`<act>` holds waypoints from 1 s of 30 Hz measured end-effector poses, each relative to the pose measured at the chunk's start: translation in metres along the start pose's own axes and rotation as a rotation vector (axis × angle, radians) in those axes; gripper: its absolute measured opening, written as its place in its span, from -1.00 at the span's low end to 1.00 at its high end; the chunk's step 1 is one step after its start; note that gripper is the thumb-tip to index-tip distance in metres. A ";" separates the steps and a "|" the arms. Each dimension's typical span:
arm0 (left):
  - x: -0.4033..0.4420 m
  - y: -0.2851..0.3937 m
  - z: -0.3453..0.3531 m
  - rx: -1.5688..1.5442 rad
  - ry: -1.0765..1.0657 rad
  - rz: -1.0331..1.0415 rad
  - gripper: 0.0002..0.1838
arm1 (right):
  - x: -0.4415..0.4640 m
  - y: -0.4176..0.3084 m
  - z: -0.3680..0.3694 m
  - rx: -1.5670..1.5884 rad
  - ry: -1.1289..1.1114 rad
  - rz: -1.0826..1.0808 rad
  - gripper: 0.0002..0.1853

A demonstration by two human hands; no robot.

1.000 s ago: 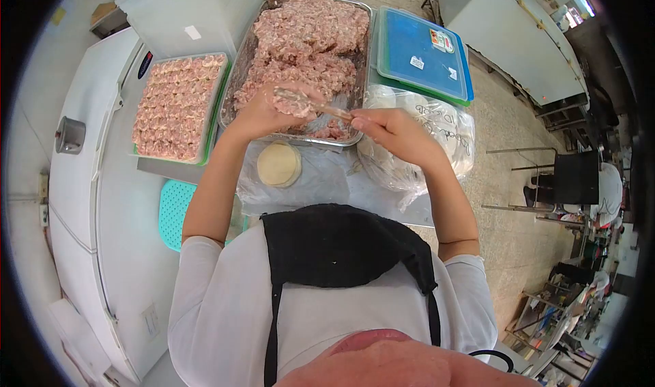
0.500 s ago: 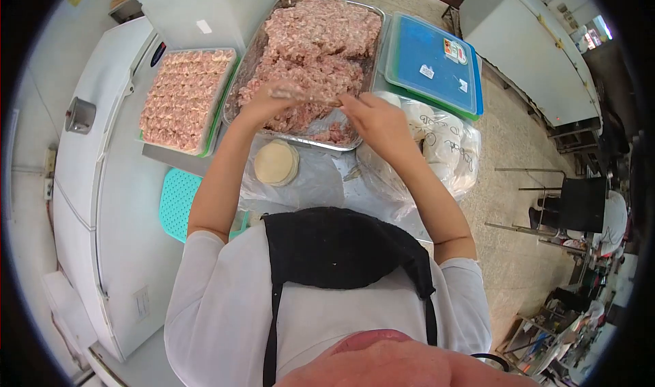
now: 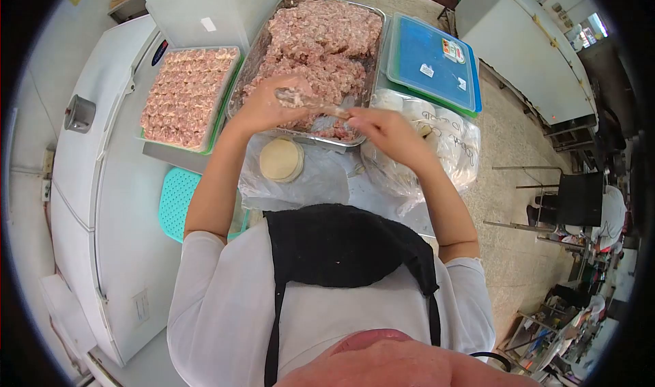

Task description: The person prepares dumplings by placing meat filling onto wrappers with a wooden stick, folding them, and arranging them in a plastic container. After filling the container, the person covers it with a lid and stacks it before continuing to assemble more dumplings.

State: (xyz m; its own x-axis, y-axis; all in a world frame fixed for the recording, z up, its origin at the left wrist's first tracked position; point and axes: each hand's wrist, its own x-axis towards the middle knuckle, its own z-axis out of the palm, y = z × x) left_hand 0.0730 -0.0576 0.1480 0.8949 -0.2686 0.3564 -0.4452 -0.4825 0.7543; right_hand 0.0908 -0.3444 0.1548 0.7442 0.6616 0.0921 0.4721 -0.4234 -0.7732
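Note:
My right hand [image 3: 390, 133] grips the handle of a narrow flat spatula [image 3: 327, 109]. Ground meat sticks to the spatula's far end, which reaches into my left hand [image 3: 267, 105]. That hand is cupped with its fingers curled, and what lies in its palm is mostly hidden. Both hands are above the near part of a metal tray [image 3: 310, 138] heaped with ground meat [image 3: 321, 29]. Below my left hand, a stack of round pale dough wrappers [image 3: 281, 160] rests on a clear plastic bag [image 3: 317, 185].
To the left, a green-edged tray holds rows of filled dumplings [image 3: 187, 93]. On the right are a blue-lidded container [image 3: 433, 63] and a plastic bag of white rounded packages [image 3: 447, 141]. A translucent bin [image 3: 211, 11] stands behind; a turquoise stool [image 3: 179, 203] is at lower left.
My left hand has turned and come slightly nearer, now cupped around the spatula's end. My right hand has shifted a little right and nearer, still gripping the spatula.

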 end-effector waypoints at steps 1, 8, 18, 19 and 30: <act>0.002 -0.002 -0.001 0.060 -0.062 0.169 -0.61 | 0.001 0.003 0.009 0.028 -0.070 -0.018 -0.60; -0.010 -0.013 -0.012 -0.016 -0.085 -0.193 -0.56 | -0.007 -0.045 -0.002 -0.431 0.173 -0.056 -0.70; -0.049 -0.008 -0.084 -0.111 -0.070 -0.237 -0.44 | 0.023 -0.090 0.052 -0.267 0.159 -0.016 -0.65; -0.054 -0.009 -0.094 -0.160 -0.105 -0.403 -0.45 | 0.030 -0.093 0.066 -0.351 0.142 -0.054 -0.65; -0.189 -0.144 -0.271 0.105 0.278 -0.351 -0.51 | 0.048 -0.071 0.114 0.251 0.284 0.316 -0.69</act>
State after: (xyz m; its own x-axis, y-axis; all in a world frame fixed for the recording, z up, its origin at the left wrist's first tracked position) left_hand -0.0242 0.2885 0.1211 0.9599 0.1530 0.2349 -0.1018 -0.5904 0.8006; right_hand 0.0393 -0.2115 0.1422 0.9486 0.3149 -0.0311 0.0999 -0.3912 -0.9148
